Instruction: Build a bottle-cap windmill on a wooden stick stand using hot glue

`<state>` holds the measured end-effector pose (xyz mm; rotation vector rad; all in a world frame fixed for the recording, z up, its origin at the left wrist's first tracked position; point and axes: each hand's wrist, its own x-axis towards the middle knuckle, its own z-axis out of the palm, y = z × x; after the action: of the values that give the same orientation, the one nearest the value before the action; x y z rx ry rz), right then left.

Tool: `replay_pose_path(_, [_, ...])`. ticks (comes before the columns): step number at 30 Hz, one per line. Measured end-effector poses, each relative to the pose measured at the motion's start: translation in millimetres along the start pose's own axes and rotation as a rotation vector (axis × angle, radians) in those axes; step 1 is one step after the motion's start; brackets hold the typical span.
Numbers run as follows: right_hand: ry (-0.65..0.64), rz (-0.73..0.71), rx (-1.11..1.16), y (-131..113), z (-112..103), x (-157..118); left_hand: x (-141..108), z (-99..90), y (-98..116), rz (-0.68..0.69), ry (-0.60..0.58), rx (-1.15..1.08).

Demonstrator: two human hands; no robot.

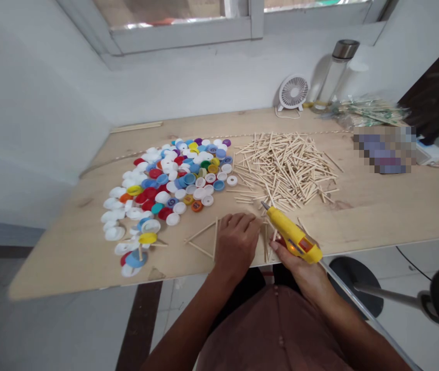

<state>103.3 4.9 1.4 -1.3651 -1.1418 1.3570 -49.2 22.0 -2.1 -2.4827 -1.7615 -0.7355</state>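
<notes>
A yellow hot glue gun [291,232] is gripped in my right hand [294,263], its nozzle pointing up and left toward the stick pile. My left hand [238,239] rests close to the table's front edge with its fingers curled together; their tips reach short wooden sticks [266,245], but what they pinch is hidden. These sticks lie between my two hands. To the left of my left hand, a triangle of wooden sticks [200,251] lies flat on the table.
Colourful bottle caps [173,178] spread across the left half of the wooden table [68,247]. A heap of short sticks [285,167] lies beyond my hands. Farther back stand a small white fan [293,91], a glass bottle [331,80] and bagged sticks [370,112].
</notes>
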Motion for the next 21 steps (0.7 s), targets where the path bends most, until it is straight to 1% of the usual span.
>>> replay_pose_path(3, [-0.016,-0.008,-0.029,-1.3,-3.1,5.0,0.0,7.4,-2.3,0.03,-0.002,-0.027])
replay_pose_path(7, [0.0,-0.022,-0.095,-4.3,-6.7,8.9,-1.6,14.4,-1.2,0.016,0.048,-0.065])
replay_pose_path(10, [-0.008,-0.013,-0.103,-5.6,-7.9,8.4,-2.1,16.9,-0.3,-0.001,0.077,-0.084])
replay_pose_path(14, [-0.009,0.006,-0.08,-6.8,-7.0,7.6,-2.0,18.0,0.7,-0.016,0.067,-0.082])
replay_pose_path(18, [0.008,-0.009,-0.067,-6.6,-6.6,8.7,-2.6,19.6,1.4,0.004,0.049,-0.041])
replay_pose_path(21, [0.038,0.03,-0.03,-3.2,-9.7,9.7,-3.0,21.2,1.5,0.018,0.053,-0.014])
